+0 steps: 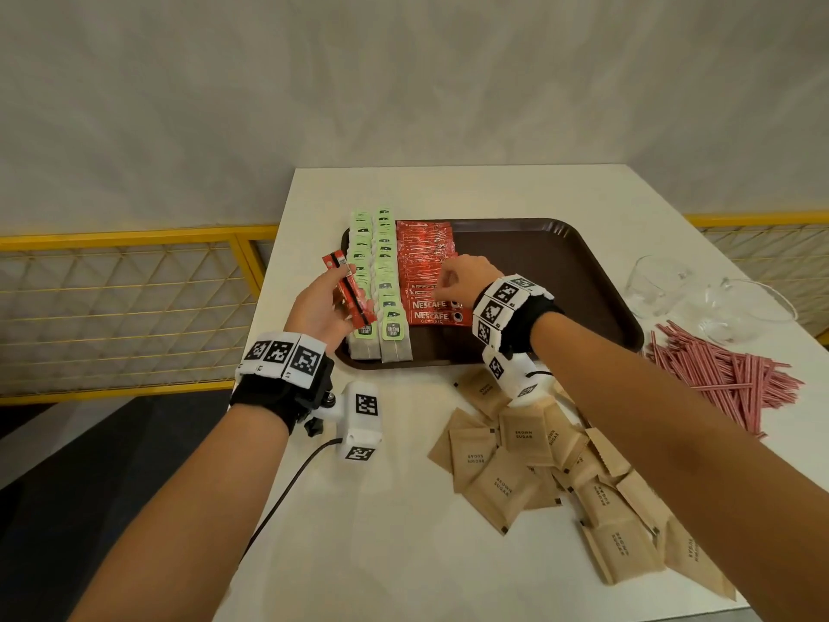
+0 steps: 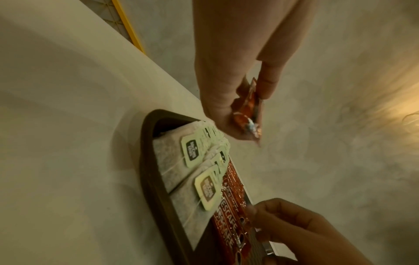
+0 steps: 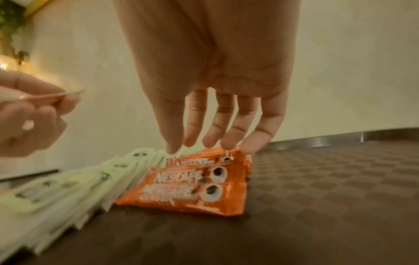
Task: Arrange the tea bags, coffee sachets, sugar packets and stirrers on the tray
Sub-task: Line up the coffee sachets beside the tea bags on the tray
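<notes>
Left hand [image 1: 316, 309] gripping spare coffee sachets [image 1: 349, 289] above the tea bags [image 1: 379, 280], right hand [image 1: 464, 280] fingers [image 3: 254, 143] extended, pressing the tray's [image 1: 560, 271] sachet row [image 1: 426, 271], apparently squaring it.

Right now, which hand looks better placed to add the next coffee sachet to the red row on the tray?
Probably the left hand: it already grips spare coffee sachets beside the red row. The right hand holds nothing; its straight fingers rest on that row, steadying it.
</notes>
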A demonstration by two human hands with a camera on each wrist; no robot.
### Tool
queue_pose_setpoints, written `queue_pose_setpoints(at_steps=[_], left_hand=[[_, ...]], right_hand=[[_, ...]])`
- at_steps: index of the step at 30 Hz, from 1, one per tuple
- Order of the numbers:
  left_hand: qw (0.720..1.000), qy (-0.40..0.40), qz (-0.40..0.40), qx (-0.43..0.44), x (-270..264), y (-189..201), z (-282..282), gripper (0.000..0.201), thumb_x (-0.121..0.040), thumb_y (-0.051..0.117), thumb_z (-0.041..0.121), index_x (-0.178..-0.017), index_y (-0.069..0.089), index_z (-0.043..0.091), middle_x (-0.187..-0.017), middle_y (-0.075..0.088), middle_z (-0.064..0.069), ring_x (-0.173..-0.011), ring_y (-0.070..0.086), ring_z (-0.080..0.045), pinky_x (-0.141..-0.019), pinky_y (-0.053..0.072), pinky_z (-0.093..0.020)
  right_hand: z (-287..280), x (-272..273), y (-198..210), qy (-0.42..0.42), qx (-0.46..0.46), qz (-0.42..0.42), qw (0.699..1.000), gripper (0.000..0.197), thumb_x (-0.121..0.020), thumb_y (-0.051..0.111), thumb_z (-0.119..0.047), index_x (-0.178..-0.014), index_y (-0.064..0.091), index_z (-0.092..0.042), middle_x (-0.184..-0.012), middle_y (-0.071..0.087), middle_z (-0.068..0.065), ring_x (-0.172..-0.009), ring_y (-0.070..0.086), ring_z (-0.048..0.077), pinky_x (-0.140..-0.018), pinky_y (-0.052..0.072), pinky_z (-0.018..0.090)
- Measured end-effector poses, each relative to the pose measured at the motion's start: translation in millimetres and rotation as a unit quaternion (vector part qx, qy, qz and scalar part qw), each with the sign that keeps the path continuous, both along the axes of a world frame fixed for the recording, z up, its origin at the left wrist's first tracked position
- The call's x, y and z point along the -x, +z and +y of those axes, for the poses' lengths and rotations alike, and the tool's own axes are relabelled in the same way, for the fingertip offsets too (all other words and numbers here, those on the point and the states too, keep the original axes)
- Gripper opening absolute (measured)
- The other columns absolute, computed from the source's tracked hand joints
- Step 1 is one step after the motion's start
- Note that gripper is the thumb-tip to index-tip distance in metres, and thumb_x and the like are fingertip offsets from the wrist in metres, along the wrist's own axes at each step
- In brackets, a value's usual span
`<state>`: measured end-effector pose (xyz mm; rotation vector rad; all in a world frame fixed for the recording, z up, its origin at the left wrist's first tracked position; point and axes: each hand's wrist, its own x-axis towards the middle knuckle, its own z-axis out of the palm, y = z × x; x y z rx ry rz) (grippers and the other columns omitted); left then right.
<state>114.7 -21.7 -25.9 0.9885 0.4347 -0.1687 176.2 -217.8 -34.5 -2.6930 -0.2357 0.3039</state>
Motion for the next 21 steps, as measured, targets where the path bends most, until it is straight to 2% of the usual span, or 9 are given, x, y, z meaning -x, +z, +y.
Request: queue_pose_setpoints(at_steps=[3,5,9,11,13,15,16,18,21], left_hand=[[0.999,-0.028,-0.023,-0.04,-1,-3,0,0.006,-0.091,0.059,0.023,-0.091,0.061,0.017,-0.091,0.066,-0.001,-0.091,0.061,-0.015,-0.08,0.052,-0.032],[0.996,-0.049,-0.029,-0.07,-1,-4,-1,0.005,-0.09,0.061,0.027,-0.09,0.062,0.022,-0.093,0.066,0.002,-0.091,0.059,-0.012,-0.077,0.049,-0.028],[0.993,-0.072,-0.041,-0.085,1,-4,-6,0.013,-0.086,0.065,0.026,-0.098,0.063,0.021,-0.095,0.065,0.002,-0.086,0.058,-0.01,-0.066,0.047,-0.021],[0.994,-0.061,-0.051,-0.071,2,-4,-5,0.018,-0.086,0.066,0.025,-0.102,0.063,0.019,-0.095,0.065,0.001,-0.08,0.059,-0.01,-0.061,0.048,-0.019],[0.997,-0.041,-0.057,-0.043,4,-1,-3,0.02,-0.085,0.066,0.028,-0.101,0.063,0.016,-0.089,0.068,0.0,-0.072,0.06,-0.009,-0.057,0.049,-0.018],[0.997,-0.028,-0.063,-0.017,6,1,-3,0.015,-0.086,0.065,0.024,-0.094,0.064,0.011,-0.077,0.069,-0.001,-0.066,0.062,-0.009,-0.056,0.052,-0.015],[0.997,-0.028,-0.07,-0.016,6,1,-4,0.009,-0.087,0.064,0.017,-0.09,0.063,0.008,-0.076,0.068,-0.003,-0.069,0.063,-0.011,-0.058,0.053,-0.015],[0.995,-0.031,-0.085,-0.037,9,0,-5,0.005,-0.086,0.061,0.0,-0.09,0.061,0.003,-0.087,0.066,-0.01,-0.08,0.064,-0.016,-0.064,0.056,-0.016],[0.989,-0.046,-0.108,-0.09,11,-1,-6,0.017,-0.084,0.06,-0.007,-0.097,0.059,0.004,-0.098,0.064,-0.014,-0.089,0.065,-0.019,-0.074,0.057,-0.02]], right_hand=[[6,11,11,0.012,-0.156,0.028,0.987,0.029,-0.087,0.061,-0.042,-0.095,0.063,-0.015,-0.088,0.059,-0.006,-0.081,0.055,0.007,-0.073,0.046,0.028],[13,19,21,0.038,-0.244,0.094,0.964,0.025,-0.087,0.061,-0.041,-0.097,0.065,-0.018,-0.091,0.064,-0.005,-0.082,0.059,0.008,-0.071,0.052,0.027],[26,24,31,0.072,-0.305,0.14,0.939,0.011,-0.085,0.067,-0.019,-0.092,0.066,-0.011,-0.082,0.065,0.001,-0.072,0.062,0.009,-0.063,0.054,0.021],[29,25,34,0.067,-0.301,0.099,0.946,0.014,-0.084,0.068,-0.013,-0.095,0.065,-0.005,-0.077,0.063,0.003,-0.063,0.06,0.007,-0.057,0.052,0.017],[29,25,33,0.081,-0.216,-0.021,0.973,0.016,-0.082,0.07,-0.014,-0.094,0.066,-0.005,-0.08,0.062,0.0,-0.065,0.056,0.005,-0.062,0.048,0.017],[30,26,30,0.117,-0.136,-0.123,0.976,0.011,-0.08,0.07,-0.013,-0.089,0.067,-0.009,-0.082,0.061,-0.001,-0.073,0.056,0.009,-0.07,0.049,0.023],[30,27,28,0.137,-0.116,-0.141,0.974,0.009,-0.079,0.07,-0.012,-0.088,0.066,-0.01,-0.084,0.062,0.0,-0.076,0.057,0.012,-0.074,0.05,0.029],[29,28,25,0.167,-0.115,-0.133,0.97,0.014,-0.077,0.072,-0.011,-0.089,0.065,-0.009,-0.089,0.065,0.006,-0.083,0.059,0.018,-0.08,0.051,0.036],[22,28,25,0.144,-0.201,-0.053,0.968,0.022,-0.075,0.076,-0.015,-0.093,0.063,-0.013,-0.097,0.063,0.011,-0.089,0.057,0.018,-0.083,0.047,0.031]])
